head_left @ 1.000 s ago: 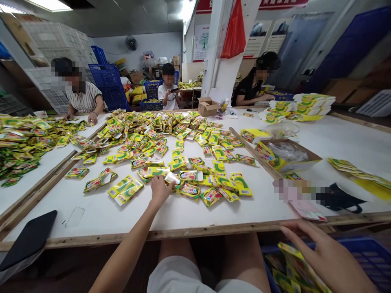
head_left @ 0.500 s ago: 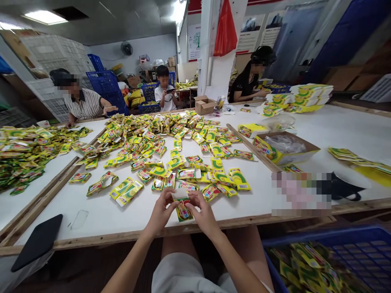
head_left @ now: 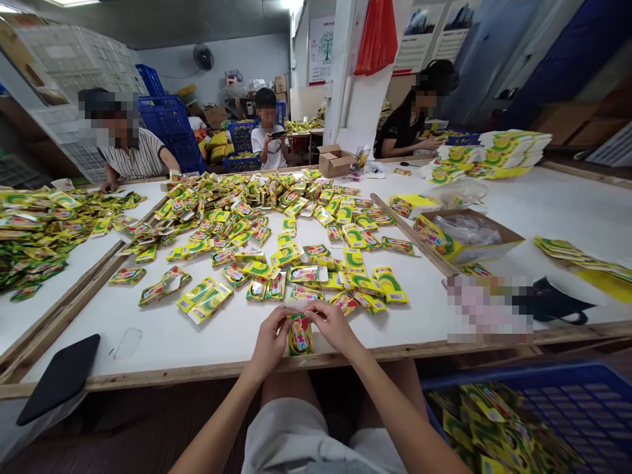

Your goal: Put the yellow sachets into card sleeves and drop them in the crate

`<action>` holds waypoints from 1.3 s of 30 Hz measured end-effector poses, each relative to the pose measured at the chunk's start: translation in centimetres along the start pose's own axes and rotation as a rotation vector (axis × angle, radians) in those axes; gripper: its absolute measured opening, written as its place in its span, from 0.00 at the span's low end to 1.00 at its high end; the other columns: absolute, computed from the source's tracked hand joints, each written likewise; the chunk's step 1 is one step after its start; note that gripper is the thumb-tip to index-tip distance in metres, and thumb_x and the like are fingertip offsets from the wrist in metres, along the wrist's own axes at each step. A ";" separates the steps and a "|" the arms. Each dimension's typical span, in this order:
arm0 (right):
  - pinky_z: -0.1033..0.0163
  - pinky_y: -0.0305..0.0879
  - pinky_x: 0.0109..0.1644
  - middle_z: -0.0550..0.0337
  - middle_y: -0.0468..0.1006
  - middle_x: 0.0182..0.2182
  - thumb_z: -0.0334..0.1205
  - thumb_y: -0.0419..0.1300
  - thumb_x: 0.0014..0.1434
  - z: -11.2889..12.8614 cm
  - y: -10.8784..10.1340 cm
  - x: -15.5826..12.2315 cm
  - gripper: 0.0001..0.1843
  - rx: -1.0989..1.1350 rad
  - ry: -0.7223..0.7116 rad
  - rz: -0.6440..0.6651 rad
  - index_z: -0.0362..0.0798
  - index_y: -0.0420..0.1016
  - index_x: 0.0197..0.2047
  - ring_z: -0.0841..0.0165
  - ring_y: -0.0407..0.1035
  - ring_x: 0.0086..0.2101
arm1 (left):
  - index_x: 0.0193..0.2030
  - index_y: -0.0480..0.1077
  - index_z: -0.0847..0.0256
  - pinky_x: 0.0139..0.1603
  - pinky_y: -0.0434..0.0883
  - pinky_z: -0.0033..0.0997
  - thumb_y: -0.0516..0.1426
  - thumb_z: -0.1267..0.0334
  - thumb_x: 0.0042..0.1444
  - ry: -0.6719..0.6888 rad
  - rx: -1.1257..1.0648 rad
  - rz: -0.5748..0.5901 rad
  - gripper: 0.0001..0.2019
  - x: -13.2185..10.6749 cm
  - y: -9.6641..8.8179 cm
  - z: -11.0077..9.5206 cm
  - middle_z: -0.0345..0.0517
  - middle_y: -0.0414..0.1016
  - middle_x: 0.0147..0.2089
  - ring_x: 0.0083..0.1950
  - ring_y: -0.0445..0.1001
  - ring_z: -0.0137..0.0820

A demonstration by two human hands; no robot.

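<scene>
A small green and yellow carton (head_left: 300, 337) with colourful lettering stands at the table's front edge, between my two hands. My left hand (head_left: 271, 334) is closed on its left side, thumb against the upper edge. With thumb and fingers pinched, my right hand (head_left: 332, 324) holds the upper right corner. The carton's top end is mostly covered by my fingers. Just beyond my hands lie more such cartons, among them a flat pair (head_left: 205, 298) to the left and one upright-lying carton (head_left: 390, 284) to the right.
A big heap of cartons (head_left: 237, 197) spreads across the table, bounded by wooden strips (head_left: 412, 234). On the right is an open box with plastic bags (head_left: 467, 230); below it, a blue basket (head_left: 567, 372) holds cartons. A black tablet-like slab (head_left: 62, 378) overhangs the left edge. Several people sit beyond.
The white flap that stood up at the carton's top is now folded down under my fingers. Both hands have drawn toward the top edge. The person at left has lowered a hand to the heap.
</scene>
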State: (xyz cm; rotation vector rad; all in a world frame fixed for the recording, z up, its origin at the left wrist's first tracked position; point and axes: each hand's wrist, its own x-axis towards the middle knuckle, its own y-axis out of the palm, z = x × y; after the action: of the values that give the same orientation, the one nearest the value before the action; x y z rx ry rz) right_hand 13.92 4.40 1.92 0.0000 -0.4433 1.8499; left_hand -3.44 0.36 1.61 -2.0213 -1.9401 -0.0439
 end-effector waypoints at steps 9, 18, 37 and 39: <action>0.61 0.70 0.42 0.56 0.79 0.37 0.42 0.60 0.58 1.3 0.7 -1.1 0.06 0.042 -0.069 -0.046 0.49 0.76 0.35 0.64 0.73 0.39 | 0.40 0.72 0.61 0.47 0.71 0.36 0.56 0.59 0.58 -0.025 -0.026 -0.040 0.09 -0.1 0.1 -0.8 0.50 0.78 0.40 0.44 0.76 0.37; 0.65 0.67 0.32 0.60 0.77 0.25 0.43 0.57 0.59 2.1 1.1 0.4 0.10 -0.089 -0.016 -0.087 0.48 0.74 0.31 0.68 0.70 0.27 | 0.35 0.73 0.61 0.38 0.69 0.28 0.58 0.57 0.55 -0.124 -0.105 -0.145 0.10 0.7 0.1 -0.9 0.44 0.77 0.33 0.36 0.74 0.32; 0.58 0.68 0.31 0.53 0.79 0.31 0.54 0.56 0.52 4.9 -17.9 -12.0 0.16 -0.736 0.248 -0.399 0.52 0.76 0.29 0.58 0.73 0.29 | 0.34 0.73 0.62 0.55 0.58 0.61 0.63 0.65 0.48 -0.006 0.809 -0.089 0.07 5.6 1.2 1.8 0.60 0.66 0.55 0.59 0.59 0.56; 0.59 0.69 0.32 0.54 0.80 0.31 0.53 0.56 0.54 4.9 -16.9 -12.2 0.15 -0.671 0.238 -0.416 0.51 0.76 0.31 0.60 0.73 0.30 | 0.33 0.72 0.60 0.54 0.59 0.60 0.62 0.66 0.49 -0.006 0.793 -0.101 0.04 5.4 1.4 1.7 0.58 0.65 0.55 0.59 0.59 0.55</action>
State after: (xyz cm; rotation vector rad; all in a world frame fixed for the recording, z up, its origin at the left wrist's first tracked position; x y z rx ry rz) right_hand 32.38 -3.99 8.89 -0.5378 -0.8082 1.2096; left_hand -2.05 5.98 1.04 -1.3895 -1.6733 0.6070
